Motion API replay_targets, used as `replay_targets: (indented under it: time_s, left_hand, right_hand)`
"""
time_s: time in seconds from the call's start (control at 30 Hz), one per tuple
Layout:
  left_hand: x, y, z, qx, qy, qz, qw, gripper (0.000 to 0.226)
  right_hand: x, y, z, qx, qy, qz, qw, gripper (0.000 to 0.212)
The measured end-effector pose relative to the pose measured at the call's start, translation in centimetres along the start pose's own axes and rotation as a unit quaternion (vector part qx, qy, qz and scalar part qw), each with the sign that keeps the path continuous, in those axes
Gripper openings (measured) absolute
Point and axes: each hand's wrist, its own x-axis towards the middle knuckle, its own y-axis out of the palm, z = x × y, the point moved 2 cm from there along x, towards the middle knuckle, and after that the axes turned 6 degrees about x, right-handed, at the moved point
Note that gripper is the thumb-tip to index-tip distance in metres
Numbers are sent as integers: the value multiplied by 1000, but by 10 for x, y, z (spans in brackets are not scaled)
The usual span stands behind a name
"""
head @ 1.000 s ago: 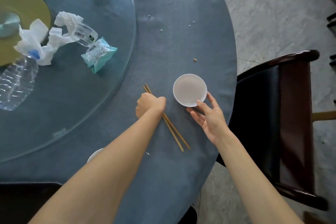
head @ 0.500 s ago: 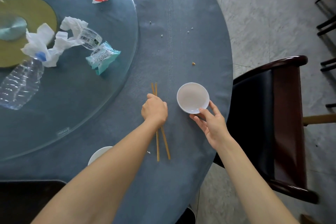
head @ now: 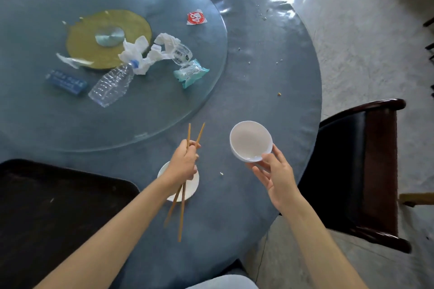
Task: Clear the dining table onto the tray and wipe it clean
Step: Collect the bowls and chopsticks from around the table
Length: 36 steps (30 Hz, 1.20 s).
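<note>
On the lazy Susan (head: 199, 91): plastic bottle (head: 110, 85), tissues (head: 143, 54), wrappers. Left hand (head: 184, 163) grips chopsticks (head: 183, 195) over a half-hidden saucer (head: 191, 185); right hand (head: 274, 172) pinches white bowl (head: 250, 139). Tray (head: 58, 206) cut off left.

A dark wooden chair (head: 366, 171) with a black padded seat stood at the right, its back close to the round edge beside it. Pale speckled floor (head: 366, 54) filled the right and far side of the view, brightly lit at the far edge. Dark legs of further furniture (head: 429, 23) showed at the extreme right margin.
</note>
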Motion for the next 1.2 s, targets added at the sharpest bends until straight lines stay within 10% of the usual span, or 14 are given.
replay_targets:
  time_s: [0.7, 1.2]
  left_hand:
    - [-371, -249, 330, -465, -34, -194, 863, 35]
    - [-550, -327, 533, -612, -34, -396, 684, 33]
  right_hand:
    - [-291, 124, -299, -213, 97, 262, 936, 38]
    - [-436, 232, -519, -458, 183, 428, 758, 34]
